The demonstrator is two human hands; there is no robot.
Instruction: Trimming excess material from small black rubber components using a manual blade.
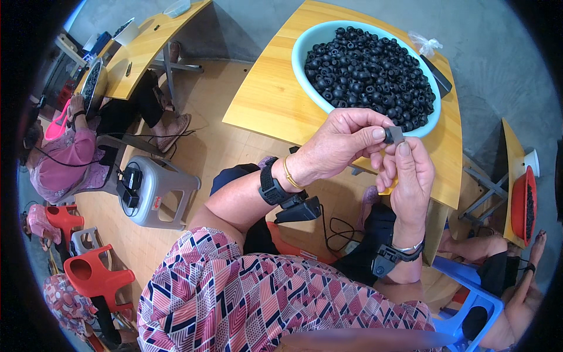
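Left hand: I see the left hand [340,141] reach in from the left, its grip pinched narrow on one small black piece [389,136].
Right hand: the right hand [413,176] comes up from below, its grip, thumb against fingers, closed on one grey blade [397,135].
Piece: just in front of the basin's [298,58] near rim, between the two hands, close against the blade; the fingertips cover so much that I cannot tell its long axis or which way it points.
Blade: flat, leaning from upper left to lower right, its lower end at the right thumb.
Yellow thing: one yellow thing [387,187] shows under the right hand, slanting down to the left; I cannot tell whether it joins the blade.
Basin: one, pale blue, on the table [258,100], heaped with black rings [369,73], too many for me to count.
Beside the basin: one clear bag [425,44] and one dark box [437,77].
Wrists: two black straps, one per arm; one gold bangle [288,176] on the left.
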